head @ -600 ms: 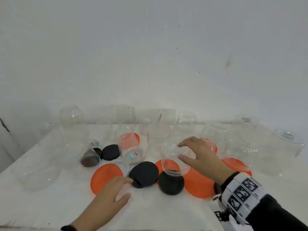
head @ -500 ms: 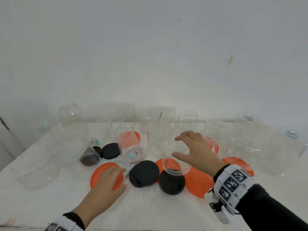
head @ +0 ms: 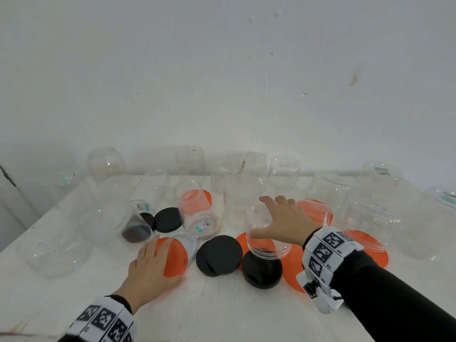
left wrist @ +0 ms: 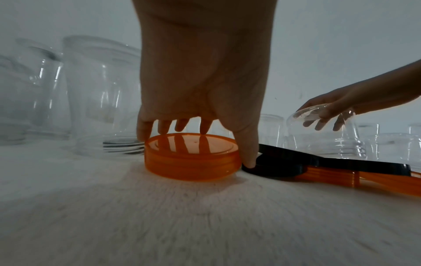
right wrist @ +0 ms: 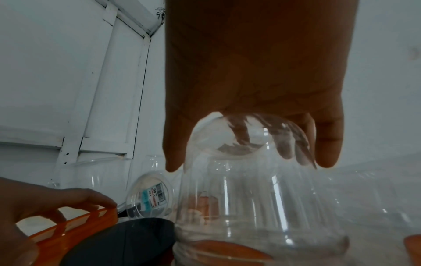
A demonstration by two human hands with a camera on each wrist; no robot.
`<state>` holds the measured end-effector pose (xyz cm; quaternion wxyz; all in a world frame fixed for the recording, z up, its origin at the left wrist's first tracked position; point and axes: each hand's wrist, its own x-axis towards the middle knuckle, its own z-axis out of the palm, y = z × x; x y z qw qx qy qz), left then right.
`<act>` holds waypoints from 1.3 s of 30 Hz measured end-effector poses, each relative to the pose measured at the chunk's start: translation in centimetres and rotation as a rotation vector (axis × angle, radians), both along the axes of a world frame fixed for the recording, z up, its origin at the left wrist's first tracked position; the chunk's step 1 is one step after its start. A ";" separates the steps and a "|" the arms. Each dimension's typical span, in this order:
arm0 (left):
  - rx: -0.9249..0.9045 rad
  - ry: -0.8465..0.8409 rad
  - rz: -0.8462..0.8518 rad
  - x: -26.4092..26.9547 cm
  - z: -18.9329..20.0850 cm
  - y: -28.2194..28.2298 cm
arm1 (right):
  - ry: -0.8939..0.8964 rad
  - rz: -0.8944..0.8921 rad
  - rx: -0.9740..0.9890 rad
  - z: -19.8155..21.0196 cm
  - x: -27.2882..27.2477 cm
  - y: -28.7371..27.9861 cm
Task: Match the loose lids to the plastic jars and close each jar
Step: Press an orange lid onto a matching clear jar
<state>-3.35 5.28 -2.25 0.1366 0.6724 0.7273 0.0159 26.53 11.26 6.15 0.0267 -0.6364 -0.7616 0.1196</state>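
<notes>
An orange lid (head: 176,259) lies flat on the white table (head: 222,312) at front left. My left hand (head: 160,255) covers it; in the left wrist view the thumb presses its right side and the fingers (left wrist: 180,126) curl onto its far rim (left wrist: 192,158). A clear jar (head: 269,245) stands mouth down, partly on a black lid (head: 261,270). My right hand (head: 271,218) grips the jar's upturned base, thumb on one side and fingers on the other (right wrist: 248,162). The jar (right wrist: 250,207) is empty.
Two more black lids (head: 219,255) (head: 167,219) and orange lids (head: 291,267) (head: 367,243) lie around the jar. A labelled jar (head: 197,211) lies tilted in the middle. Several clear jars crowd the back and both sides by the wall (head: 222,95).
My left hand slid forward from beside the orange lid onto it and closed on its rim. My right hand dropped from hovering onto the upturned jar's base.
</notes>
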 end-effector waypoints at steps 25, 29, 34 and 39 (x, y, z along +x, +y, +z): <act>0.105 -0.539 0.005 0.0 4.3 -2.3 | 0.837 -0.052 -0.222 -0.9 -0.6 -6.9; 0.177 -0.659 0.005 1.0 5.6 -2.6 | 0.798 0.027 -0.325 -1.0 -1.0 -7.9; 0.204 -0.791 -0.020 2.3 7.0 -3.2 | 0.715 0.081 -0.304 -2.0 -1.7 -8.6; 0.185 -0.821 -0.020 3.0 7.6 -3.6 | 0.691 0.068 -0.353 -3.9 -2.3 -8.7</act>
